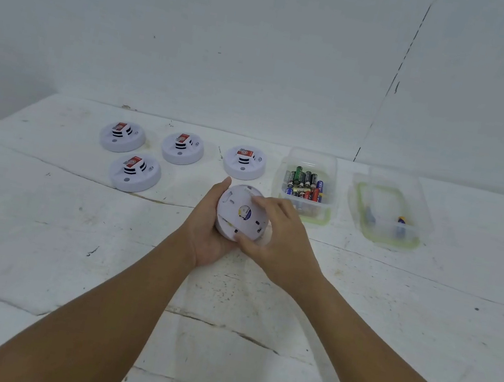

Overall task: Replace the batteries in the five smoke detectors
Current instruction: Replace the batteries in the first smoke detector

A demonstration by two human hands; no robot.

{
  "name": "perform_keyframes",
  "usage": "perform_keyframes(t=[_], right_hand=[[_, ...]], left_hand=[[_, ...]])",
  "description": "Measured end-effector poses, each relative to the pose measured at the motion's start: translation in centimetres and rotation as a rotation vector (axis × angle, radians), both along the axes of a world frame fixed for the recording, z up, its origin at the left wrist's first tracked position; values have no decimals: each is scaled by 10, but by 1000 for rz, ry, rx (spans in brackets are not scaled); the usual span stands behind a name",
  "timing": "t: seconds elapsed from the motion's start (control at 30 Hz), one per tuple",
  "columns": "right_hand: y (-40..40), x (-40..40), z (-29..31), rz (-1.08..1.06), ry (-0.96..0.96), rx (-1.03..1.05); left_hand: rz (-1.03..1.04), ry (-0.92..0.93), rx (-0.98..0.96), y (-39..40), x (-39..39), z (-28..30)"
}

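I hold one white round smoke detector (238, 213) above the table with its back plate facing me. My left hand (207, 236) cups it from the left and below. My right hand (280, 240) grips its right rim, with fingers lying across the back plate. Several more white detectors lie face up at the back left, each with a red label; the nearest one (134, 172) sits in front of the other three. A clear tub (309, 180) with several batteries stands just right of my hands. A second clear tub (389, 210) farther right holds two batteries.
The table (68, 243) is white, scuffed and cracked, and it meets a white wall at the back. Both tubs rest on green-rimmed lids. A dark patch of floor shows past the table's left edge.
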State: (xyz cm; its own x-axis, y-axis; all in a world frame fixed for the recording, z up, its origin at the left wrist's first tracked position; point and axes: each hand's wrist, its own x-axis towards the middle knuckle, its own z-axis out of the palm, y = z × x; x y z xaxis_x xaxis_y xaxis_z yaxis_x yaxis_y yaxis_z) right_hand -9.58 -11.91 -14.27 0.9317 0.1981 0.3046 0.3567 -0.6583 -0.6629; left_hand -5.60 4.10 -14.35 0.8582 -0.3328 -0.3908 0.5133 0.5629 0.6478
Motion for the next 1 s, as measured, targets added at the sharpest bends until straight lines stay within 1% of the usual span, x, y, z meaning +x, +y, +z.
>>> perform_keyframes(t=[0.1,0.17,0.3,0.37,0.5,0.63,0.67,0.7,0.77,0.8,0.83,0.9,0.97,1.0], right_hand=[[-4,-4,0,18,20,82],[-7,-6,-1,0,70,167],[-7,-9,5,-28,255,479],[-8,-9,5,-50,303,583],[-11,-7,2,-64,381,682],[-15,-2,-3,-146,446,737],[-17,-1,-5,-163,473,786],[-20,0,-7,-166,519,891],[-26,0,-9,-109,617,1105],[-29,0,-10,-71,643,1145],[-31,-1,-10,-34,665,1143],[-33,-1,-8,24,710,1059],[-32,-1,-8,50,734,980],[-32,-1,-9,56,730,974]], left_hand=[[13,-17,29,-3,0,7],[16,-61,103,-6,-2,14],[-28,-179,311,-13,-5,14],[-51,-230,408,-17,-9,15],[-84,-323,494,-20,-19,17],[15,-416,655,-11,-20,9],[62,-428,674,-9,-21,8],[93,-434,693,-7,-21,6],[74,-446,771,-6,-22,4],[43,-444,797,-7,-23,5],[11,-428,794,-6,-23,4],[-50,-393,760,-5,-24,8],[-108,-422,808,-4,-21,9],[-112,-438,830,-4,-19,8]])
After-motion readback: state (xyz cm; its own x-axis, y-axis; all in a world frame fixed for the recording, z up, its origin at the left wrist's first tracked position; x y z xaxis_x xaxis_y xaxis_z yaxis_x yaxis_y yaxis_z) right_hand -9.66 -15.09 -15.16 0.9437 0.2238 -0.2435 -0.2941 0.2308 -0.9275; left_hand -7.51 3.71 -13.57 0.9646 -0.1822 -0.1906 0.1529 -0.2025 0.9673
